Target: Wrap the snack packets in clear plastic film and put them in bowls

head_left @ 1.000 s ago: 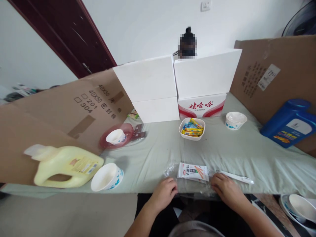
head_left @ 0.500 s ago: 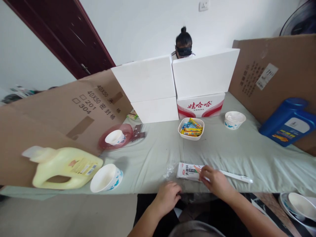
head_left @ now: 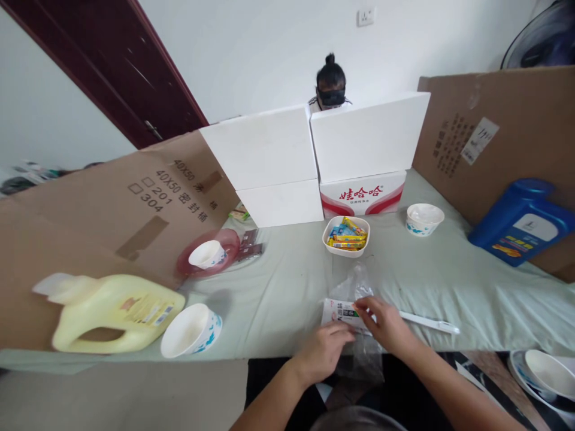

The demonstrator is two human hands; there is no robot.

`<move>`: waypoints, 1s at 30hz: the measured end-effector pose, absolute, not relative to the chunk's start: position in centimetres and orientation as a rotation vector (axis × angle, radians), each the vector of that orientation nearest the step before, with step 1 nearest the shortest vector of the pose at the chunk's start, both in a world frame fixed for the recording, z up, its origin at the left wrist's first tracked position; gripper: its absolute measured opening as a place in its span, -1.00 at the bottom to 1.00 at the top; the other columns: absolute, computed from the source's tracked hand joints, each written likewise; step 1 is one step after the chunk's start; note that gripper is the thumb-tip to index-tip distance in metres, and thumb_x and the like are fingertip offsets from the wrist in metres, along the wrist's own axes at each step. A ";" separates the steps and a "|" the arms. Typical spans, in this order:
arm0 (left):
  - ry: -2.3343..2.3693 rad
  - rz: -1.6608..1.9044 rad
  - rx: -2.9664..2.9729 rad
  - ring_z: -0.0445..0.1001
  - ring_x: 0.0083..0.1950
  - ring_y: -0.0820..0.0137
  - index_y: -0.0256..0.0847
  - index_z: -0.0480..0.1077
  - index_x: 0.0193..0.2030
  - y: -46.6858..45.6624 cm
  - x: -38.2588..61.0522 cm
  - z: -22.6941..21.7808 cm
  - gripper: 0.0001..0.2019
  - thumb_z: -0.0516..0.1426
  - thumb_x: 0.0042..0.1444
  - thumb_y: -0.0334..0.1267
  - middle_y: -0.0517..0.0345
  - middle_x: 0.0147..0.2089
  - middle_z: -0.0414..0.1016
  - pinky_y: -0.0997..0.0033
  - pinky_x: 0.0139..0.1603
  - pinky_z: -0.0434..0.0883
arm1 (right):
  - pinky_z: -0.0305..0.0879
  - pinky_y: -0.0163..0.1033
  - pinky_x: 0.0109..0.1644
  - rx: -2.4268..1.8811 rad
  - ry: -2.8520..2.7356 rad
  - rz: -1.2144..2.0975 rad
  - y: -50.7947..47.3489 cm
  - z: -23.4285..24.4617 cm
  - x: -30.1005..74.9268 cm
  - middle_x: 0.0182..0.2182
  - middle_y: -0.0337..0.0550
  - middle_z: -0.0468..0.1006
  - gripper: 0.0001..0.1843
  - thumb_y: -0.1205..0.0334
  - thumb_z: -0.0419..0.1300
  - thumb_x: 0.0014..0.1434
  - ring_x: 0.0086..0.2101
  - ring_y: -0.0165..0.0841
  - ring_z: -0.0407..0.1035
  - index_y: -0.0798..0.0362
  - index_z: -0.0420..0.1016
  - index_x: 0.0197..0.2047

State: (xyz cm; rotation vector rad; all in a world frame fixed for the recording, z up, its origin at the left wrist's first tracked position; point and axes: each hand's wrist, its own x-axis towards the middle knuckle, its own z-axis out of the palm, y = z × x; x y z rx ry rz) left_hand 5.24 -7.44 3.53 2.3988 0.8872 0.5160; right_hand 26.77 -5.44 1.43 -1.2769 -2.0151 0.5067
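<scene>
A small white food packet (head_left: 336,311) with red and green print lies near the table's front edge, inside or against a clear plastic bag (head_left: 356,282) that stands up behind it. My left hand (head_left: 324,350) is curled at the packet's near edge, fingers on the bag or packet. My right hand (head_left: 385,324) covers the packet's right end, fingers pinched on the packet and bag. A white plastic utensil (head_left: 429,324) lies just right of my right hand.
A white dish of coloured sachets (head_left: 346,236) sits mid-table. Paper bowls (head_left: 191,330) (head_left: 424,218) (head_left: 207,254), a yellow jug (head_left: 112,312) and a blue jug (head_left: 523,220) lie around. Cardboard panels (head_left: 135,197) and white boxes (head_left: 314,161) wall the table; a person (head_left: 331,88) sits behind.
My right hand slid left onto the packet. My left hand moved up to the packet's near edge. The clear bag, flat before, now stands up behind the packet.
</scene>
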 end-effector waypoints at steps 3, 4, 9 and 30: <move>0.906 0.469 2.497 0.23 0.30 0.31 -0.11 0.40 0.05 -6.0 6.2 2.9 -0.65 -0.05 0.23 -0.48 0.08 0.22 0.36 0.15 0.31 0.21 | 0.35 -0.17 -0.06 -1.305 -2.257 0.399 -7.1 1.3 27.1 -0.14 -0.06 0.53 -0.72 0.26 0.02 0.30 -0.13 -0.27 0.39 0.02 0.42 0.03; 0.978 0.438 2.517 0.20 0.33 0.27 -0.11 0.36 0.11 -5.5 6.4 2.6 -0.65 0.00 0.22 -0.45 0.06 0.25 0.33 0.08 0.32 0.19 | 0.34 -0.16 -0.07 -1.376 -2.283 0.336 -7.3 1.2 27.6 -0.14 -0.05 0.52 -0.73 0.23 0.04 0.30 -0.14 -0.26 0.39 0.02 0.44 0.02; 1.232 0.199 2.516 0.19 0.32 0.03 -0.20 0.15 0.28 -3.2 6.0 0.9 -0.30 0.28 0.03 -0.15 -0.16 0.28 0.27 -0.12 0.25 0.19 | 0.31 -0.11 -0.21 -1.782 -2.180 0.063 -7.1 0.5 30.6 -0.41 -0.04 0.46 -0.64 0.02 0.02 0.30 -0.31 -0.21 0.36 0.05 0.51 -0.34; 1.189 0.462 2.265 0.43 -0.09 0.30 -0.19 0.43 -0.03 3.0 1.7 3.1 -0.60 0.20 -0.09 -0.39 0.07 -0.07 0.46 0.26 0.03 0.37 | 0.31 0.00 0.02 -1.450 -2.216 0.047 -8.0 -2.8 28.5 0.02 -0.02 0.47 -0.64 0.17 0.14 0.22 -0.05 -0.15 0.33 0.05 0.40 0.08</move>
